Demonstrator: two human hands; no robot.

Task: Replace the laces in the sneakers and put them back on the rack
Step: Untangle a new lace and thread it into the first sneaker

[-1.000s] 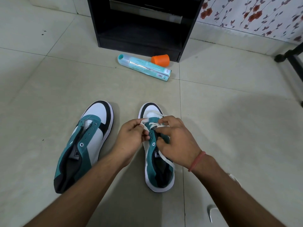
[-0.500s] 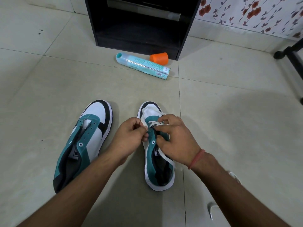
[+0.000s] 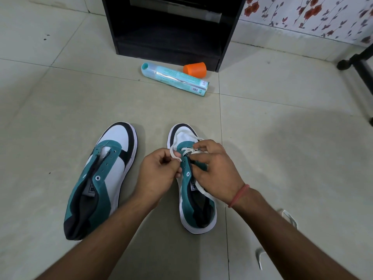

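Two teal, white and black sneakers stand on the tiled floor, toes pointing away from me. The left sneaker (image 3: 101, 178) has bare eyelets and no lace. Over the right sneaker (image 3: 191, 207) both my hands work a white lace (image 3: 175, 145) at the eyelets nearest the toe. My left hand (image 3: 159, 174) pinches a loop of that lace between thumb and fingers. My right hand (image 3: 214, 170) pinches the lace's other side above the tongue, and a strand trails back under its palm. The black rack (image 3: 171, 27) stands open at the top.
A teal spray can (image 3: 173, 77) lies on its side before the rack, with an orange cap (image 3: 195, 69) beside it. Another white lace (image 3: 288, 217) lies on the floor at the lower right. A black furniture leg (image 3: 359, 65) crosses the right edge.
The lace loop at the toe has grown larger and now arcs over the white toe cap. My hands have stayed at the front eyelets with small finger movements.
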